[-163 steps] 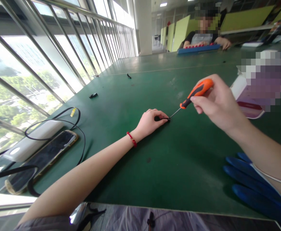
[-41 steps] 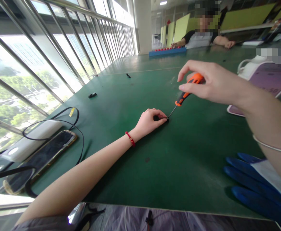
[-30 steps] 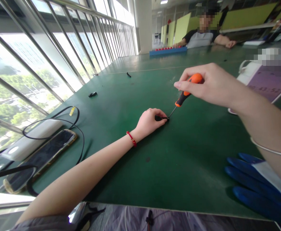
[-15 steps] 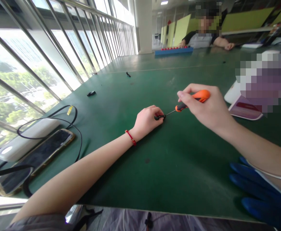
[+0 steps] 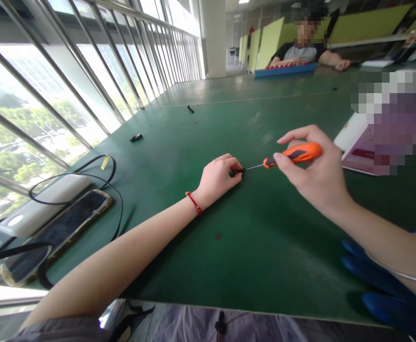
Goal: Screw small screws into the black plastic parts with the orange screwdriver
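My left hand (image 5: 220,175) rests on the green table, its fingers closed around a small black part (image 5: 236,172) that is mostly hidden by them. In my right hand (image 5: 316,173) is a screwdriver (image 5: 302,152) with an orange and dark grey handle, held between thumb and fingers. Its thin metal shaft points left, and the tip meets the right end of the black part. The handle slopes up to the right, above the table.
At the left lie a phone (image 5: 61,232), a pale grey device (image 5: 47,202) and a looped black cable (image 5: 117,190). Small black pieces (image 5: 136,137) sit farther back. Blue gloves (image 5: 382,285) are under my right forearm. Across the table, a person sits behind a blue rack (image 5: 285,71).
My right hand has shifted right and its fingers have loosened somewhat, with the screwdriver handle lying flatter. My left hand keeps its place. The blue rack across the table has slid right.
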Motion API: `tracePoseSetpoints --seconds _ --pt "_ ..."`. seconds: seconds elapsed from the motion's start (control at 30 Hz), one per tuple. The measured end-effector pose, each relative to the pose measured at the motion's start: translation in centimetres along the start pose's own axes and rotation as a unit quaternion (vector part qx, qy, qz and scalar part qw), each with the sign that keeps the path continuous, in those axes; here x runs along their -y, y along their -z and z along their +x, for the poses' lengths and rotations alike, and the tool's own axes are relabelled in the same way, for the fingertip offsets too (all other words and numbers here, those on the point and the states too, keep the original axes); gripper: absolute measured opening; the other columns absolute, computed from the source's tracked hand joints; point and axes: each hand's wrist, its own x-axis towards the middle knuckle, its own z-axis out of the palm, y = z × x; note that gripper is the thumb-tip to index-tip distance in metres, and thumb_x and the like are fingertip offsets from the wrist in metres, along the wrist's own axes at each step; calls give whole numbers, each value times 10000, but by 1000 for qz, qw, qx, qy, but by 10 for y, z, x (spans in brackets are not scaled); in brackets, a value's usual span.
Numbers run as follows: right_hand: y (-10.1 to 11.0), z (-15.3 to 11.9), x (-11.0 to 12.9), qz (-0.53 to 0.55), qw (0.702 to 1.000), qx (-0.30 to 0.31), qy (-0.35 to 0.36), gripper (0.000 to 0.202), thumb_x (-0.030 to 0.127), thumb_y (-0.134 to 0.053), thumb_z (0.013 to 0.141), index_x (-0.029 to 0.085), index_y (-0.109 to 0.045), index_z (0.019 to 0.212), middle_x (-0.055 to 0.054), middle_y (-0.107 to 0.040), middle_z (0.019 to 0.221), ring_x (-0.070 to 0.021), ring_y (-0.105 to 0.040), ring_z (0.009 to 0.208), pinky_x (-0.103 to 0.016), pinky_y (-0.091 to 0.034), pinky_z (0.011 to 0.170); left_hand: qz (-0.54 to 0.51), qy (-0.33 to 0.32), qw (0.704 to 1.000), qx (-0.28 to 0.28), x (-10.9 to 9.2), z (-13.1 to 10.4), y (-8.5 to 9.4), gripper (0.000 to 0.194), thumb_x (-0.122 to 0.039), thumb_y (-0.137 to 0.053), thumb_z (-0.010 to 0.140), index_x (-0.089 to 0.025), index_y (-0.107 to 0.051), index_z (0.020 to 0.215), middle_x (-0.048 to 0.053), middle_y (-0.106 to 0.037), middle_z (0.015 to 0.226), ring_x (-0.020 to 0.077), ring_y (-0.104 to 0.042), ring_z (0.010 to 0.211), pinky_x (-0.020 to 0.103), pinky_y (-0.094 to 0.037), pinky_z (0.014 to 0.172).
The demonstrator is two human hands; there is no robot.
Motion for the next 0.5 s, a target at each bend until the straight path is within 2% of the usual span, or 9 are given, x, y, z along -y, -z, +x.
tracePoseSetpoints --seconds 0.07,0.13,0.2,0.3,0.37,0.43,0.5 --pt "-2 -2 -1 34 999 -10 9 271 203 -682 694 225 -540 924 22 -551 770 -113 -531 664 -271 -439 634 -5 4 1000 0 0 0 0 113 -173 -593 752 -180 -692 806 20 -673 884 149 -629 770 265 -489 719" --pt "-2 -4 0 34 999 11 -4 276 245 -682 721 229 -532 952 39 -527 692 -110 -510 595 -276 -422 601 -10 6 1000 -1 0 0 0 111 -175 -593 751 -177 -691 802 21 -673 878 149 -629 765 266 -491 717" --pt "-2 -5 1 -3 999 33 -13 160 325 -654 774 222 -570 863 37 -526 617 -101 -474 528 -277 -389 557 -13 7 1000 -1 0 0 0 104 -179 -595 751 -176 -690 793 22 -673 873 150 -629 761 267 -490 714" --pt "-2 -7 3 -38 999 26 13 148 337 -621 805 214 -590 729 2 -590 665 -108 -505 570 -275 -389 552 -17 9 1000 0 0 0 0 100 -181 -597 753 -173 -690 790 24 -673 871 148 -629 757 268 -490 716" --pt "-2 -7 3 -15 999 3 38 78 266 -642 772 222 -589 809 -1 -603 735 -119 -527 621 -279 -419 584 -22 10 1000 4 0 1 1 108 -182 -598 754 -173 -694 802 24 -672 870 147 -629 758 267 -492 719" --pt "-3 -7 2 18 999 -12 44 222 212 -666 727 233 -568 925 1 -603 789 -123 -537 640 -286 -442 610 -26 11 1000 8 1 1 1 113 -183 -598 756 -173 -696 811 24 -671 868 147 -629 761 265 -493 718" --pt "-2 -7 1 27 999 -5 29 272 230 -676 726 241 -552 968 19 -585 725 -121 -523 589 -286 -432 582 -28 12 999 10 0 1 1 112 -183 -598 756 -172 -695 811 25 -670 866 147 -628 761 264 -493 717"
